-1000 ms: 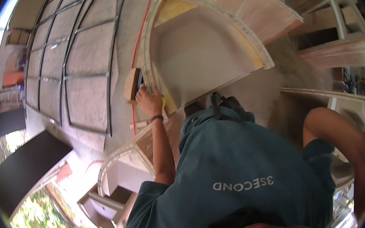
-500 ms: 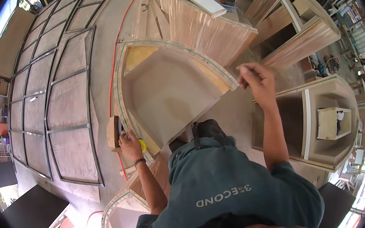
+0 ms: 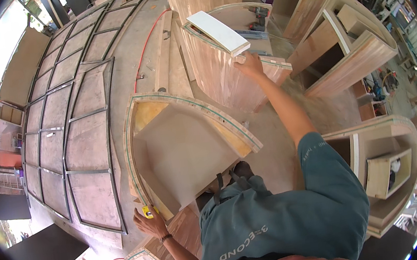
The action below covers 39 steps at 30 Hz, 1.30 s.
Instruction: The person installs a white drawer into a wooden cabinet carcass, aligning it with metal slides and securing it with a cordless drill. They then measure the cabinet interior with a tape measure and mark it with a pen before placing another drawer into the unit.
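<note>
A yellow tape measure (image 3: 149, 212) is in my left hand (image 3: 150, 225), beside the near left corner of a curved, open wooden cabinet (image 3: 131, 130) that stands before me. Green lines run along that cabinet's rim. My right arm stretches far forward, and my right hand (image 3: 250, 65) is at the near end of a long white board (image 3: 216, 31), with its fingers closed. Whether they grip the board or some small thing cannot be told. The board lies across the top of another curved wooden cabinet (image 3: 223, 80).
A drill (image 3: 259, 17) lies behind the white board. More curved cabinets (image 3: 346, 62) stand at the right, one with a small wooden box (image 3: 390, 172) inside. Dark metal frames (image 3: 91, 170) cover the floor at the left, and a red hose (image 3: 141, 56) runs beside them.
My right hand has moved forward from the near cabinet's right corner to the white board. My left hand with the tape measure now appears lower in view, and the whole view has shifted.
</note>
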Each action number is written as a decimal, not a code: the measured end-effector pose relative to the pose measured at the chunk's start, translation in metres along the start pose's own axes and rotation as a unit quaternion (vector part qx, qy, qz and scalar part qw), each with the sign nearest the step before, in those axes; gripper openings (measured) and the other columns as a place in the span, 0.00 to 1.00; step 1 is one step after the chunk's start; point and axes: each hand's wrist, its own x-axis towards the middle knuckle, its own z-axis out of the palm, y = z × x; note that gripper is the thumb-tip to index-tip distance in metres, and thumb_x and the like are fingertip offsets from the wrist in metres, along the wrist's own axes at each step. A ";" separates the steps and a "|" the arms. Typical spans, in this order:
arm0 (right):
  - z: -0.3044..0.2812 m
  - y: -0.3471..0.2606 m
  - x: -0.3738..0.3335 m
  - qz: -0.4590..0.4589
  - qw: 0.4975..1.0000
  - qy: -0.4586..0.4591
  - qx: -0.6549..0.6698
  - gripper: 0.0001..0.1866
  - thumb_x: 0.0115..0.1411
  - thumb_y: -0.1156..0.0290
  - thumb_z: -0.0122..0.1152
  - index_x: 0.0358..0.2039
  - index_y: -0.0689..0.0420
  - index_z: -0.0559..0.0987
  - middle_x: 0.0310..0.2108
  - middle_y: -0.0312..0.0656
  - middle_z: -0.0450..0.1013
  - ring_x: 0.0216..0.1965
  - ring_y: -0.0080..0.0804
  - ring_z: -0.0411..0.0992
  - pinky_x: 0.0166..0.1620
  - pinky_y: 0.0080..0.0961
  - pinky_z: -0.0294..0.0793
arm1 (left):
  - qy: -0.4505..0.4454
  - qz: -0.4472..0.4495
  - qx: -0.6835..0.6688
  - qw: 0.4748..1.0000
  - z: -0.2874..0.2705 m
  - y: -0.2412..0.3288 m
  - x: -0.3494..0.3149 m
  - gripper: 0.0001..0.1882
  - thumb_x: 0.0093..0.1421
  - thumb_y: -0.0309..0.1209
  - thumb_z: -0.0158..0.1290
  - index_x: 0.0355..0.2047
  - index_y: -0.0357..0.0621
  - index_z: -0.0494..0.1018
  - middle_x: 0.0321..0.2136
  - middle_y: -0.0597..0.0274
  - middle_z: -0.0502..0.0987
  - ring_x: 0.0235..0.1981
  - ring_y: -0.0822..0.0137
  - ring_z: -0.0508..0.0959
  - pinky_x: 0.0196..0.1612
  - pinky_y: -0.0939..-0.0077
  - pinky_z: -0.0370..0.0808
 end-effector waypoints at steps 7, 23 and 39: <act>0.031 0.007 0.127 0.040 0.988 -0.056 -0.138 0.64 0.35 0.35 0.74 0.71 0.44 0.55 0.67 0.70 0.50 0.70 0.65 0.48 0.69 0.54 0.42 | -0.008 -0.080 -0.011 0.997 -0.042 0.007 -0.082 0.32 0.59 0.44 0.59 0.60 0.44 0.66 0.54 0.45 0.69 0.57 0.45 0.69 0.58 0.47 0.65; 0.003 0.007 0.138 0.082 0.982 -0.100 0.141 0.58 0.37 0.40 0.70 0.67 0.56 0.64 0.61 0.63 0.63 0.62 0.57 0.63 0.61 0.46 0.62 | -0.053 -0.028 -0.194 0.979 -0.051 0.057 -0.107 0.29 0.58 0.29 0.60 0.60 0.38 0.66 0.47 0.47 0.72 0.49 0.52 0.74 0.54 0.56 0.70; -0.057 -0.050 -0.383 -0.128 0.931 -0.183 0.290 0.54 0.44 0.46 0.75 0.66 0.60 0.63 0.60 0.57 0.61 0.61 0.51 0.60 0.64 0.44 0.57 | -0.460 -0.076 -0.671 0.576 -0.014 0.223 -0.032 0.36 0.69 0.44 0.52 0.68 0.39 0.51 0.52 0.49 0.73 0.51 0.62 0.76 0.52 0.69 0.75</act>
